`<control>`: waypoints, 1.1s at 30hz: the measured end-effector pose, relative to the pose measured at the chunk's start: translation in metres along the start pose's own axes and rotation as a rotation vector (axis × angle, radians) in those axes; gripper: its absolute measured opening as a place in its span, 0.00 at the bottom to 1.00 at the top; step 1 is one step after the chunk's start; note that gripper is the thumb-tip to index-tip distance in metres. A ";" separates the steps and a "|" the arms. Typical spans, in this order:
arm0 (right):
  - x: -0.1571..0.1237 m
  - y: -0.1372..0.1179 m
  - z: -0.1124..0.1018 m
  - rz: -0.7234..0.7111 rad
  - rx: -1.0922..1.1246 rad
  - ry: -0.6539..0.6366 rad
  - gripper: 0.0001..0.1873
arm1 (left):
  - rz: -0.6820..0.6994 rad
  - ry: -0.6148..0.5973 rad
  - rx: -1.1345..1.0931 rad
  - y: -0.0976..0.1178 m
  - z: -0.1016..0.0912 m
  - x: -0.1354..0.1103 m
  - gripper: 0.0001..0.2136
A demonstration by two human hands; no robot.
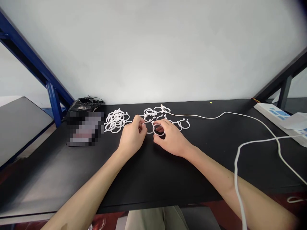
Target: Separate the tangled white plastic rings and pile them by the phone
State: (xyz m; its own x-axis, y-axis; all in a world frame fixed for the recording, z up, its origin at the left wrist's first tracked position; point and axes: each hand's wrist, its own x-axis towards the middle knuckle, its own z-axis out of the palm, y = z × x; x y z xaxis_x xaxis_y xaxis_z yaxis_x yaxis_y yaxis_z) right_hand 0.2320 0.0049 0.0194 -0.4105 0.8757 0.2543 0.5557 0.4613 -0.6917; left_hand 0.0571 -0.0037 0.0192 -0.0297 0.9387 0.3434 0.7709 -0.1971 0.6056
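Note:
In the head view, several white rings with small knobs at their ends, like shower curtain rings, lie on the black table. My left hand point(131, 135) is closed in a pinch at the edge of one white ring point(149, 133). Just right of it, my right hand point(171, 137) has its thumb and fingers curled round another white ring point(159, 135); the two rings meet or overlap between my hands. A heap of white rings point(115, 120) lies left of my left hand. More loose rings point(184, 124) are spread behind and right of my right hand.
At the back left sits a crumpled black plastic bag point(86, 103) with a blurred-out package in front. A white cable point(236, 166) loops over the table's right side and crosses my right forearm. A white box with blue print point(275, 116) lies far right. Behind stands a pale wall.

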 end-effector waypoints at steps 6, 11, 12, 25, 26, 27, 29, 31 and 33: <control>0.001 0.000 -0.002 0.001 0.037 0.065 0.21 | 0.063 -0.078 0.023 0.001 -0.002 -0.003 0.02; 0.004 0.007 -0.003 0.045 -0.110 0.172 0.24 | 0.030 -0.068 0.050 0.000 -0.004 -0.001 0.04; 0.005 0.009 -0.002 0.044 -0.177 0.182 0.24 | 0.019 -0.066 0.048 -0.001 -0.005 -0.001 0.05; -0.002 -0.010 0.003 0.089 -0.010 0.148 0.10 | -0.074 0.084 -0.209 0.012 -0.005 -0.006 0.08; -0.002 -0.011 0.004 0.108 0.049 0.134 0.09 | -0.077 0.100 -0.240 0.013 -0.005 -0.007 0.09; -0.002 -0.012 0.005 0.126 0.117 0.121 0.07 | -0.075 0.110 -0.262 0.015 -0.004 -0.008 0.09; -0.001 -0.013 0.006 0.157 0.252 0.109 0.04 | -0.069 0.109 -0.276 0.016 -0.003 -0.009 0.09; 0.000 -0.013 0.006 0.179 0.343 0.134 0.03 | -0.068 0.095 -0.252 0.016 -0.002 -0.010 0.08; 0.001 -0.012 0.006 0.185 0.378 0.181 0.04 | -0.072 0.065 -0.234 0.016 -0.001 -0.010 0.07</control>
State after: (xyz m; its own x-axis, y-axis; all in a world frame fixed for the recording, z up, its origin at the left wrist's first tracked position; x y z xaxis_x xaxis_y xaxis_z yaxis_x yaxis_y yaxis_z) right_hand 0.2205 -0.0004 0.0240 -0.1771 0.9648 0.1942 0.2907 0.2398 -0.9263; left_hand 0.0691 -0.0168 0.0262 -0.1262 0.9340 0.3341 0.5974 -0.1974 0.7773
